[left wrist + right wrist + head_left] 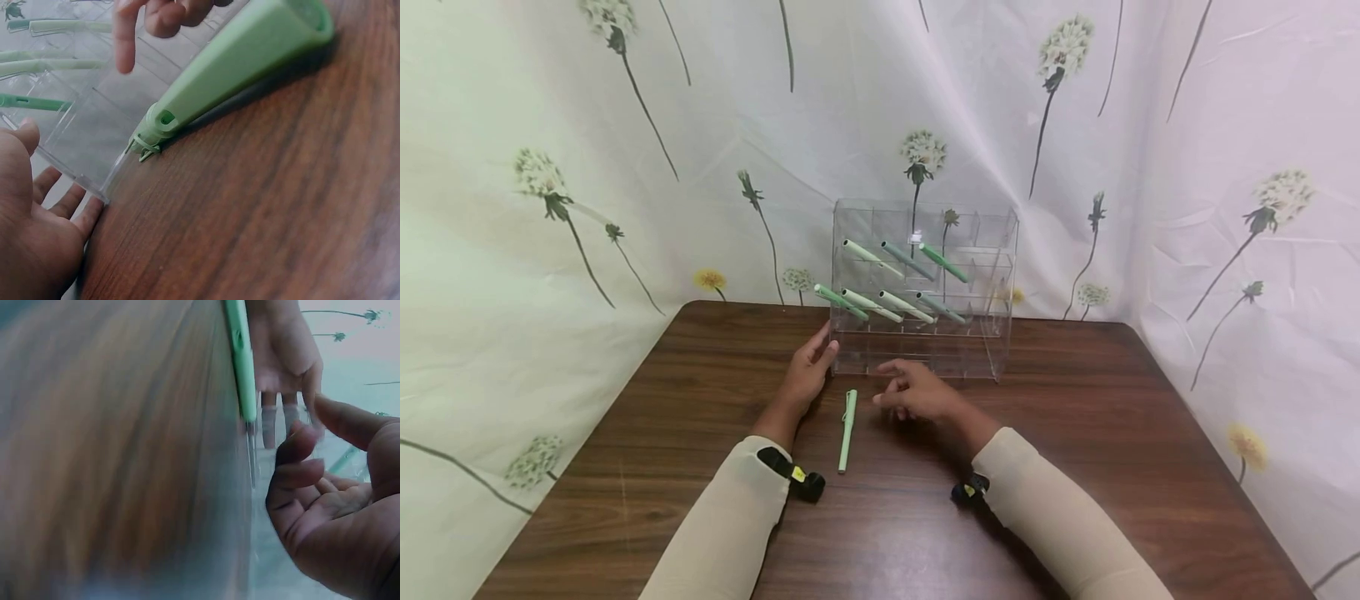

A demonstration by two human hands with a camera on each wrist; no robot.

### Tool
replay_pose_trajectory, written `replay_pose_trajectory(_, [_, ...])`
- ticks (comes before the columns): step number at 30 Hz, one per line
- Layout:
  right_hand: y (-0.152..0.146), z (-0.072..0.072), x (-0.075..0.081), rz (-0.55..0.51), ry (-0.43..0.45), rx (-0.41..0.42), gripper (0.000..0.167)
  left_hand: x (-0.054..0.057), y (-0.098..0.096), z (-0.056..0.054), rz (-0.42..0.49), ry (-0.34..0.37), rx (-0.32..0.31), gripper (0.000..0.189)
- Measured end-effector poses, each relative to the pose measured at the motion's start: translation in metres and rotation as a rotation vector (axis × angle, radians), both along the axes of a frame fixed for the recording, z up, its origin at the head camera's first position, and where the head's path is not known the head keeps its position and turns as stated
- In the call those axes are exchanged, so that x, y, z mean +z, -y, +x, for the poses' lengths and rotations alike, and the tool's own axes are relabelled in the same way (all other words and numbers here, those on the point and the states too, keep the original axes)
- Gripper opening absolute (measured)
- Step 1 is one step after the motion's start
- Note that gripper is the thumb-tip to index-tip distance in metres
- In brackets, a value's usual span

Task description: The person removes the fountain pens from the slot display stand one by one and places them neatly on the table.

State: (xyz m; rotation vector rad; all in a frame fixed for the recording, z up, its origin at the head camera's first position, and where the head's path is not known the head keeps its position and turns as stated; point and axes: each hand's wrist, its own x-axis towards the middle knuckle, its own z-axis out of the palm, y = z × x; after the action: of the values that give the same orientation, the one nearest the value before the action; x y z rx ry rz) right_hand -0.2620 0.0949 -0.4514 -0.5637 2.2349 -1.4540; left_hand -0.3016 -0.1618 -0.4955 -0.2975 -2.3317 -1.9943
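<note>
A clear plastic pen rack [925, 350] stands at the back of the table. My left hand [806, 371] rests along its left side, fingers straight against the side wall and thumb near the front edge. In the left wrist view, the fingertips [94, 215] lie by the rack's bottom corner. In front of the rack lies a light green pen [847, 431], clip end toward the rack. To the right of that pen, my right hand [917, 392] hovers with nothing in it. Its index finger reaches out toward the rack while the others are loosely bent.
Three pens [943, 262] lean in the rack's upper tier, and several pens [906, 307] in shades of green lean in the tier below. Behind the brown wooden table [1075, 467] hangs a white curtain [700, 150] printed with flowers.
</note>
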Motion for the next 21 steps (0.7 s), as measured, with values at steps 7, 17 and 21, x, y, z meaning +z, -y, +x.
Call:
replay_pose_trajectory(7, [-0.017,-0.002,0.018,-0.001,-0.028,-0.063,0.059,0.001,-0.001,0.002,-0.002,-0.001,0.010,0.060])
replay_pose_trajectory(17, [-0.033,-0.005,0.033,-0.058,-0.148,-0.188,0.049,0.000,0.000,0.001,0.004,0.002,0.005,0.060])
replay_pose_trajectory(21, [-0.039,-0.007,0.039,-0.070,-0.209,-0.207,0.046,0.000,-0.001,0.000,0.014,0.000,0.013,0.059])
